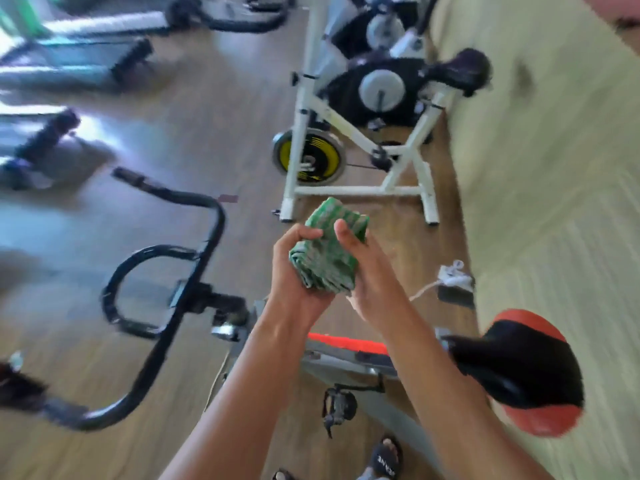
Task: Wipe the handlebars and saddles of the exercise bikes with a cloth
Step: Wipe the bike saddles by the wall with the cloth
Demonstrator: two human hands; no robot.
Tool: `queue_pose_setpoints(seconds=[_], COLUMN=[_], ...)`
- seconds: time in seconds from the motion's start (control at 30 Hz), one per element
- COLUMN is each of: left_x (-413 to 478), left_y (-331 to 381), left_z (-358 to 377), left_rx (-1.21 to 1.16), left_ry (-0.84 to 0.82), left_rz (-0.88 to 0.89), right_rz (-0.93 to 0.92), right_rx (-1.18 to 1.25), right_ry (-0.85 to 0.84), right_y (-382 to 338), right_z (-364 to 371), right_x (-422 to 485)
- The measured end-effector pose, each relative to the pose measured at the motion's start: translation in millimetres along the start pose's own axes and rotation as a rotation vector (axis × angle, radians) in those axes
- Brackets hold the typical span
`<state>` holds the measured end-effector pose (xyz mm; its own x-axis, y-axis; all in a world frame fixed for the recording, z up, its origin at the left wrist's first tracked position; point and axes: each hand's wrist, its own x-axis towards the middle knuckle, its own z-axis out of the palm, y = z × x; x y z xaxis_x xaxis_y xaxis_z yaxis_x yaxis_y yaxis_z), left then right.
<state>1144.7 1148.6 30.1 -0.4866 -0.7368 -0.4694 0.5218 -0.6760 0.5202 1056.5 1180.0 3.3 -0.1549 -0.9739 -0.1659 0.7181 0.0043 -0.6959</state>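
Folding the green cloth [325, 252] into a pad, the left hand [298, 271] and right hand [367, 271] both keep a clenched grip on it, held above the near bike. Best w/ a flat, clean face outward before wiping the black handlebars [166, 292] at left, then the black/red saddle [519, 372] at right.

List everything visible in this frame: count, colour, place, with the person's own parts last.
cloth: one, green, folded, held mid-frame.
near bike handlebars: one set, black, lower left.
near bike saddle: one, black and red, lower right.
white bike: one, white frame, yellow-and-black flywheel, top centre by the wall.
white bike saddle: one, dark, upper right.
power strip: one, white, on the floor by the wall.
sandals: two, black, bottom edge.
left hand: grips the cloth.
right hand: holds the cloth.
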Motion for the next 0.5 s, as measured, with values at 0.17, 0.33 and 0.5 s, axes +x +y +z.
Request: queue_pose_setpoints(seconds=[0.17, 0.33, 0.5], left_x=[-66, -153, -236], left_y=[105, 201, 255], left_z=[-50, -149, -246], left_rx=[0.02, 0.18, 0.158], left_ry=[0.044, 0.138, 0.284], left_rz=[0.23, 0.48, 0.703], right_rz=[0.126, 0.224, 0.473], right_rx=[0.011, -0.083, -0.199], right_ry=[-0.148, -0.25, -0.438], right_y=[64, 142, 220], right_z=[129, 253, 345], right_x=[16, 10, -14])
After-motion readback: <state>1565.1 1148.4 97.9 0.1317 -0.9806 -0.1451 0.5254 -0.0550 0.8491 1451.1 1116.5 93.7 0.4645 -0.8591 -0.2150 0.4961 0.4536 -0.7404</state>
